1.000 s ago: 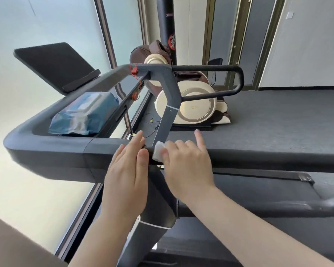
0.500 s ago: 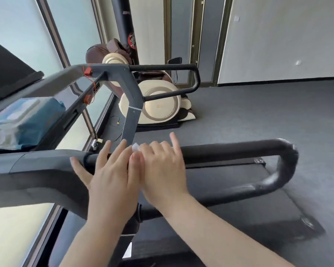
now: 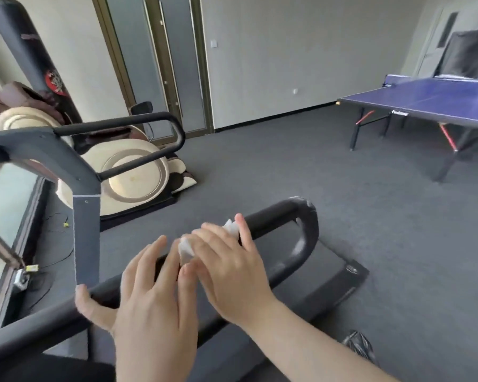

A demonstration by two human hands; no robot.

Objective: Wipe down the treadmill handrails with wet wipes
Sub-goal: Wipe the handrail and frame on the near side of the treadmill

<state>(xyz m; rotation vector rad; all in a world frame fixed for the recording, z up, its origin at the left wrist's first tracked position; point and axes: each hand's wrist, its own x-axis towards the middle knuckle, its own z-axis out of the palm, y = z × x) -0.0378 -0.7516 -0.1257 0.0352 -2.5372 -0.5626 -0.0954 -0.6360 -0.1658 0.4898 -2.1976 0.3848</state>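
Near handrail [image 3: 276, 216]: black padded bar running from lower left up to the right, bending down in a rounded corner at its far end and looping back lower down.
Wet wipe [image 3: 185, 248]: white, crumpled, lying on top of the near handrail about midway along; a second white fold peeks out by the index finger farther up the bar.
Right hand [image 3: 229, 260]: palm down over the wet wipe, fingers [image 3: 244, 230] spread and laid flat along the bar, pressing the wipe onto it rather than pinching it.
Left hand [image 3: 149, 304]: just beside the right hand and touching it at the fingertips, fingers apart and draped over the near handrail, thumb hooked under the bar at left; nothing gripped between them.
Far handrail [image 3: 160, 117]: same black loop shape, on the other side of the treadmill, well apart from both hands.
Upright post [image 3: 86, 238]: grey, rising from behind the near handrail to the angled frame above.
Massage chair [image 3: 133, 172]: cream and brown, on the floor behind the far handrail.
Punching bag [image 3: 31, 56]: black, tall, leaning at upper left.
Table tennis table [image 3: 439, 103]: blue top, black legs, at right, well apart.
Floor [image 3: 370, 216]: dark grey carpet.
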